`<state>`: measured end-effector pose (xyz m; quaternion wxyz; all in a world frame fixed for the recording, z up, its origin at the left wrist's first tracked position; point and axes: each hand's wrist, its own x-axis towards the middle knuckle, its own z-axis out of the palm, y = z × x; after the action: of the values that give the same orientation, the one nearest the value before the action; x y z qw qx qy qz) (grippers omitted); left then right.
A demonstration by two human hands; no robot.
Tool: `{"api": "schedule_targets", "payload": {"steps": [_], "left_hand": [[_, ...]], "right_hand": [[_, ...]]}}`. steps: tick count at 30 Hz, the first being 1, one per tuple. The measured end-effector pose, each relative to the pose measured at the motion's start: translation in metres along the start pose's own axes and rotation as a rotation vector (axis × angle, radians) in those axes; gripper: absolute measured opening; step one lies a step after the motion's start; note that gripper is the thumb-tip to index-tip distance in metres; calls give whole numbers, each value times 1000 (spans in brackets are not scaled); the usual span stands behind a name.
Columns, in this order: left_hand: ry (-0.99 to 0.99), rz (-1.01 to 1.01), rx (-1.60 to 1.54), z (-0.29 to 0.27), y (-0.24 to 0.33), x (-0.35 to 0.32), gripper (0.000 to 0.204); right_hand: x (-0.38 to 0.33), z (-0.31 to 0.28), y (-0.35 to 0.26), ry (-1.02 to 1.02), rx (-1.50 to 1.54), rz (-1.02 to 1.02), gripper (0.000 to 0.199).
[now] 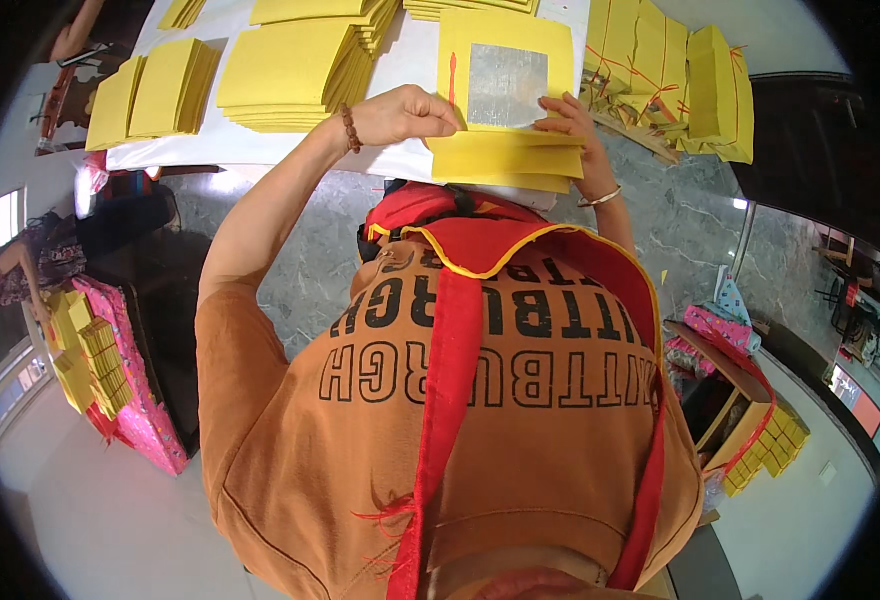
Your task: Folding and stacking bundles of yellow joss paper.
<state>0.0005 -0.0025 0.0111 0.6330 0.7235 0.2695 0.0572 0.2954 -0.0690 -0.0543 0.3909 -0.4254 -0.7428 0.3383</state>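
The yellow paper stack (505, 152) lies at the near edge of the bench (210, 150), its long axis pointing away from me. My left hand (400, 116) curls fingers together at its left; my right hand (582, 140) spreads fingers over its right.

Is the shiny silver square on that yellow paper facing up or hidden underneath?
Facing up: the silver square shows plainly on top of the yellow paper, with the right hand at its edge.

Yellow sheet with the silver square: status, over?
Left hand curled at lower left of yellow sheet. Right hand at lower right, overlapping silver square. Yellow stacks farther left.
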Motion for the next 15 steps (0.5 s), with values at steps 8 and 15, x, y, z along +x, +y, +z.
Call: {"api": "schedule_targets", "payload": {"steps": [8,15], "left_hand": [[251,406,810,36,40,-6,42],[131,380,1030,39,12,-7,67]], "right_hand": [[4,-6,-4,2,9,4,33],[4,-5,-6,7,5,42,33]]}}
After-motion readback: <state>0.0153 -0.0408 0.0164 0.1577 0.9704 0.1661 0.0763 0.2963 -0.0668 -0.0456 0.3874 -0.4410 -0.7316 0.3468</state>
